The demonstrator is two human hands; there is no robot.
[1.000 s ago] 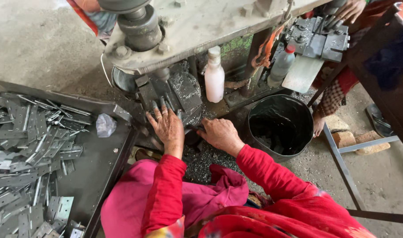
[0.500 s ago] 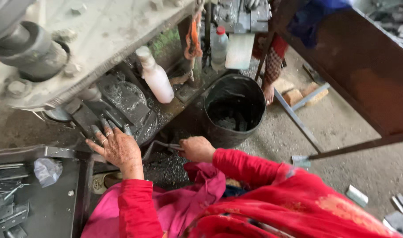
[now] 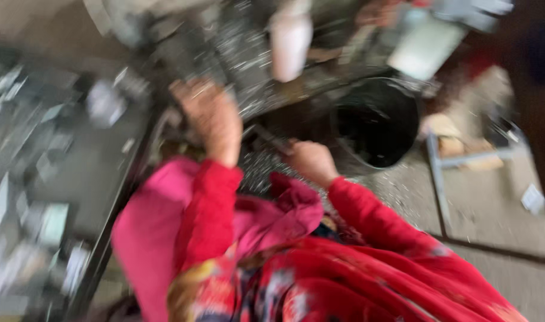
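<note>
the whole view is smeared by motion, so the fingers are hard to read. the left hand (image 3: pixel 210 119) lies palm down with its fingers reaching up onto the dark, chip-speckled machine base (image 3: pixel 248 59); whether they are spread or pressed together cannot be told. the right hand (image 3: pixel 308 161) is curled, knuckles up, and a thin dark metal piece (image 3: pixel 266 138) runs from its fingers toward the left hand, its far end just beside the left wrist; the fingers seem to close around its near end, though the blur leaves the grip unsure. under both hands lies a bed of glittering metal chips (image 3: pixel 257 170). above the fingers, a white plastic bottle (image 3: pixel 290 39) stands on the machine. right of the right hand, near it, sits a black bucket (image 3: pixel 376 122). left of the left hand, a dark tray (image 3: pixel 99 161) holds scattered flat metal parts (image 3: pixel 52 223). both arms wear red sleeves (image 3: pixel 368 217), over pink cloth (image 3: pixel 147 232) on the lap.
</note>
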